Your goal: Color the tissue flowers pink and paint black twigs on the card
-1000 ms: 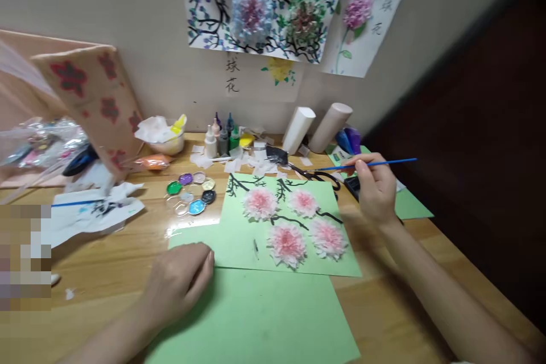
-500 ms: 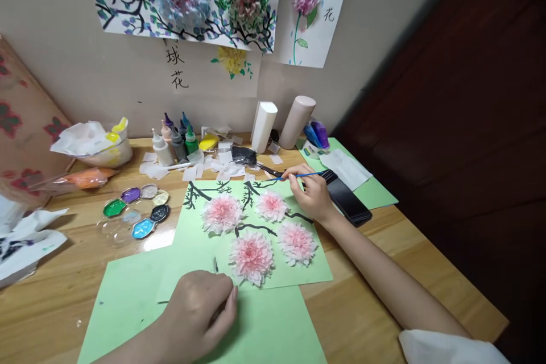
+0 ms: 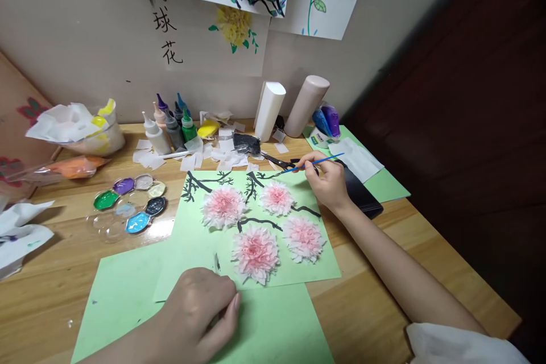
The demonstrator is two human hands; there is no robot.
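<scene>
My right hand (image 3: 327,181) pinches a thin blue paintbrush (image 3: 313,163), its tip at a dark painted branch near the top edge of the green paper (image 3: 191,256). On this paper are several pink-and-white paper flowers (image 3: 255,253) and black painted branches (image 3: 260,220). My left hand (image 3: 202,310) rests closed on the paper's lower edge and the green sheet (image 3: 277,333) beneath. Its curled fingers hide whatever they may hold. Just above it shows a small dark grey streak (image 3: 216,263). Scissors (image 3: 277,161) lie behind the brush, partly covered by my right hand.
A paint palette (image 3: 139,222) sits left of the paper. Behind stand paint bottles (image 3: 156,135), white paper scraps (image 3: 194,160) and two tall containers (image 3: 269,111). A black phone (image 3: 362,190) lies beside my right wrist. A tissue-filled bowl (image 3: 98,136) is at far left. Flower pictures hang on the wall.
The view has tilted down a little, so the wall pictures sit higher. The brush tip has moved slightly to the right along the branch. My left hand stays in place.
</scene>
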